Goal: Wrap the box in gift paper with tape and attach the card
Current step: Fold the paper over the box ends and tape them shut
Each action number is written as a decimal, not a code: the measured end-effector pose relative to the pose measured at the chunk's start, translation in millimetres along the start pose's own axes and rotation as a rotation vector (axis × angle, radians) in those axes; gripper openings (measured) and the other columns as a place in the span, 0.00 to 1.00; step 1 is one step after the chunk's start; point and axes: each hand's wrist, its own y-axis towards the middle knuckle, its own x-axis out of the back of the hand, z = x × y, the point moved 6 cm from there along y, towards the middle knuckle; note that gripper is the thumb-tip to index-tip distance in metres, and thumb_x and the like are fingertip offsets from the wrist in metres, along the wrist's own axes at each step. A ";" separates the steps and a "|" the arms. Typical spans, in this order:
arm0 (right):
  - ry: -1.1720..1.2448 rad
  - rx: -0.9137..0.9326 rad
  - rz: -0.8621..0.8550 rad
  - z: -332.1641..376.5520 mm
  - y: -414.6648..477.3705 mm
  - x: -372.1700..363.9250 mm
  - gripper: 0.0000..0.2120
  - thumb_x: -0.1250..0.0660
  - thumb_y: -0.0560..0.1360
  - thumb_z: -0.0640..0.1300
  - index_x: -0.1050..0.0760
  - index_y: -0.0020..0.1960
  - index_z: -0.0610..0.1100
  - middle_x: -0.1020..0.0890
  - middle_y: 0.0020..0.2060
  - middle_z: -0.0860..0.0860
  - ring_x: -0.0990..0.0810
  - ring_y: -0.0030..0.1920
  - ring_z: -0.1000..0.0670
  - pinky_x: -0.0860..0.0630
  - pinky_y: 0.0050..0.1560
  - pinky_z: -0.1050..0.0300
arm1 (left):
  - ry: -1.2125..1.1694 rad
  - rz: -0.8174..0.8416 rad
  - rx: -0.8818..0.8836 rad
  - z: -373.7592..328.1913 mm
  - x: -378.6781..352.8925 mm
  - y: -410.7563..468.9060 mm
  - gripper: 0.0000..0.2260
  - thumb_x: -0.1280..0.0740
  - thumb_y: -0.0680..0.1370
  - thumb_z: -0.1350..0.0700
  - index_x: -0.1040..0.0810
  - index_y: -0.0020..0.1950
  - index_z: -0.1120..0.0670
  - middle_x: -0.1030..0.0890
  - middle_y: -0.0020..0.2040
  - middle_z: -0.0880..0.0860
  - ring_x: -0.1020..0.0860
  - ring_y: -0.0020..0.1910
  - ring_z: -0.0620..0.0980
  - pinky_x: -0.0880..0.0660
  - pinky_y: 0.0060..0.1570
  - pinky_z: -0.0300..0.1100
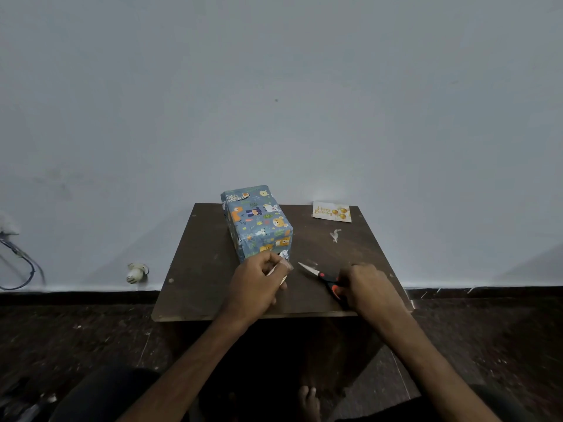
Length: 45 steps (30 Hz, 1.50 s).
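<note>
Our left hand (259, 280) is curled and pinches a bit of clear tape (281, 267). The wrapped box (259, 223) sits just past that hand. Our right hand (367, 284) is curled round the scissors (323, 276). The card (331, 211) lies well past it.

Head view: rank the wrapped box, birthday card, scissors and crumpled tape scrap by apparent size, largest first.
1. wrapped box
2. scissors and birthday card: alike; scissors are nearer and partly under the right hand, so unranked
3. crumpled tape scrap
</note>
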 end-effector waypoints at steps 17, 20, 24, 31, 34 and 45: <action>1.362 0.151 -0.126 45.8 -14.3 1.5 0.02 0.30 0.77 0.35 0.20 0.45 0.37 0.16 0.37 0.40 0.18 0.36 0.43 0.19 0.41 0.48 | -0.345 0.235 0.044 -10.5 -21.5 -8.4 0.09 0.33 0.81 0.60 0.28 0.59 0.52 0.20 0.35 0.54 0.26 0.29 0.49 0.29 0.29 0.41; 1.259 0.188 -0.347 43.8 -16.3 8.7 0.03 0.30 0.76 0.33 0.20 0.44 0.38 0.16 0.38 0.43 0.15 0.37 0.40 0.17 0.42 0.43 | -0.487 0.219 0.078 -12.0 -24.2 -8.0 0.08 0.35 0.81 0.62 0.28 0.58 0.53 0.20 0.41 0.57 0.23 0.34 0.50 0.27 0.33 0.43; 0.805 0.502 -0.700 52.1 -32.1 30.4 0.04 0.30 0.75 0.33 0.18 0.44 0.39 0.18 0.43 0.50 0.17 0.41 0.53 0.19 0.43 0.57 | -0.663 0.163 0.148 -12.4 -22.4 -7.5 0.09 0.34 0.80 0.61 0.29 0.59 0.53 0.21 0.44 0.59 0.21 0.34 0.51 0.24 0.34 0.42; 0.460 0.777 -0.618 64.1 -40.0 16.2 0.13 0.35 0.80 0.39 0.23 0.63 0.40 0.25 0.63 0.47 0.20 0.59 0.48 0.20 0.52 0.53 | -0.994 0.082 0.257 -6.8 -21.4 -7.5 0.12 0.35 0.79 0.59 0.29 0.61 0.57 0.19 0.39 0.55 0.21 0.34 0.50 0.23 0.37 0.46; 0.386 0.794 -0.596 73.4 -50.4 13.2 0.19 0.34 0.80 0.48 0.24 0.66 0.36 0.25 0.67 0.43 0.23 0.65 0.45 0.24 0.63 0.53 | -1.129 0.068 0.190 -18.1 -13.2 2.3 0.19 0.33 0.73 0.54 0.29 0.61 0.58 0.22 0.34 0.54 0.25 0.34 0.47 0.23 0.41 0.42; 0.112 0.264 -0.497 -31.7 15.3 9.9 0.08 0.28 0.75 0.42 0.18 0.53 0.41 0.19 0.45 0.47 0.21 0.46 0.42 0.26 0.42 0.52 | 0.413 -0.325 -0.681 -43.9 79.1 12.9 0.22 0.30 0.75 0.44 0.30 0.67 0.48 0.32 0.68 0.45 0.32 0.68 0.44 0.34 0.64 0.41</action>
